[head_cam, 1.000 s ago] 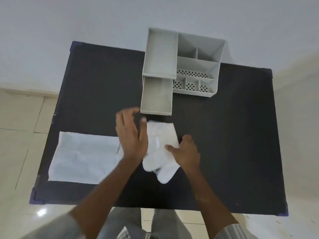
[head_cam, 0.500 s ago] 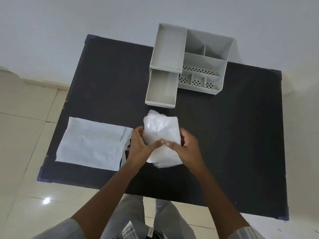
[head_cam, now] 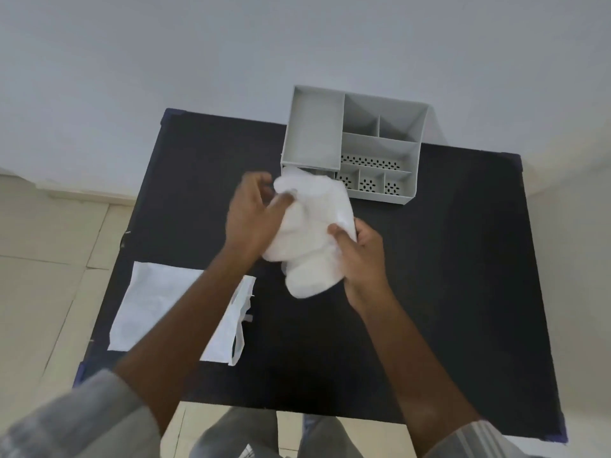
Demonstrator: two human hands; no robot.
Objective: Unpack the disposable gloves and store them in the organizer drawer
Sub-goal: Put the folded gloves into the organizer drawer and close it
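A bundle of white disposable gloves [head_cam: 312, 233] is lifted above the black table [head_cam: 446, 276], just in front of the grey organizer [head_cam: 357, 143]. My left hand [head_cam: 251, 213] grips the bundle's upper left side, and my right hand [head_cam: 360, 256] holds its lower right side. The bundle and my hands hide the pulled-out drawer; only a sliver of it shows under the organizer's left tray. The empty white packaging bag [head_cam: 158, 309] lies flat on the table's near left, partly under my left forearm.
The organizer stands at the table's far edge against a pale wall, with several open compartments on its right. Tiled floor shows to the left of the table. My knees are below the near edge.
Both hands have lifted the glove bundle off the table and carried it forward, so it now covers the open drawer. The camera view has shifted.
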